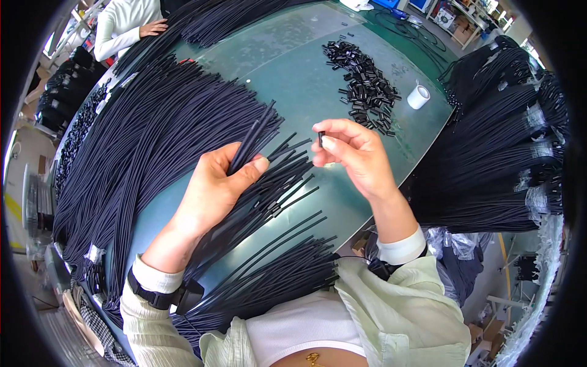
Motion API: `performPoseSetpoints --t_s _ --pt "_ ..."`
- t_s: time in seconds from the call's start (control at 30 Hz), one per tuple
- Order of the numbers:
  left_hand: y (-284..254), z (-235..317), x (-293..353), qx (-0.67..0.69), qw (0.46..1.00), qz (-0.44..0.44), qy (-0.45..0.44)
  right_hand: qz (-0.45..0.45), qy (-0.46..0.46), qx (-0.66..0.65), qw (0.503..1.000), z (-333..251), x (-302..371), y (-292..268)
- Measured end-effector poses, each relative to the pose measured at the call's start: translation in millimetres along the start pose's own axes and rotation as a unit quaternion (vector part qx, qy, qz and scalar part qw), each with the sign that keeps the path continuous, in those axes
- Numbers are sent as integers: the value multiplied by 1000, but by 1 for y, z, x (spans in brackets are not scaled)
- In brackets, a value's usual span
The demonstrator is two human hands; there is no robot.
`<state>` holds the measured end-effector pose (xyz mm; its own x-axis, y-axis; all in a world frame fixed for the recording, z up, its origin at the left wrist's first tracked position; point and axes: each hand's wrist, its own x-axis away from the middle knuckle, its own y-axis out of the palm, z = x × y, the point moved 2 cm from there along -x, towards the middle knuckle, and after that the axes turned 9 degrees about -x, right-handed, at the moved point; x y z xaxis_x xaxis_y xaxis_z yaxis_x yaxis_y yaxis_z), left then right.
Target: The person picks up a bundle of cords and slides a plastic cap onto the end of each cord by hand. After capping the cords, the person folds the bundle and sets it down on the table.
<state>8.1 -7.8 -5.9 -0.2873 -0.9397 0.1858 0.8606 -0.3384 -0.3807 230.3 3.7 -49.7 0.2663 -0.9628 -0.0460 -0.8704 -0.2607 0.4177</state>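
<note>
My left hand (211, 189) is closed around a few black cords (254, 136), whose ends stick up past the thumb. To its right, my right hand (362, 160) pinches a small black tube (321, 138) between thumb and fingertips, apart from the cord ends. Below and between the hands lie more black cords (278, 199), several with short black sleeves on them. A large spread of black cords (165, 122) covers the table to the left. Beyond my right hand is a loose pile of small black tubes (370, 88).
The green table (287, 52) also bears a white tape roll (419, 96) near its right edge. Another cord bundle (275, 275) lies close to my body. Thick bundles of black cords (483, 165) are at the right. Another person's hand (153, 28) rests on cords at the far left.
</note>
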Motion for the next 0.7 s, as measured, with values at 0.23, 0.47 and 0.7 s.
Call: performPoseSetpoints --t_s 0.23,0.47,0.7 --pt "-2 -3 1 9 1000 8 17 47 -26 -119 991 9 -5 20" --pt "3 1 4 59 998 -16 -12 -15 -98 -13 995 27 -4 36" --pt "-2 3 5 -18 999 -48 2 -65 -99 95 988 15 -1 35"
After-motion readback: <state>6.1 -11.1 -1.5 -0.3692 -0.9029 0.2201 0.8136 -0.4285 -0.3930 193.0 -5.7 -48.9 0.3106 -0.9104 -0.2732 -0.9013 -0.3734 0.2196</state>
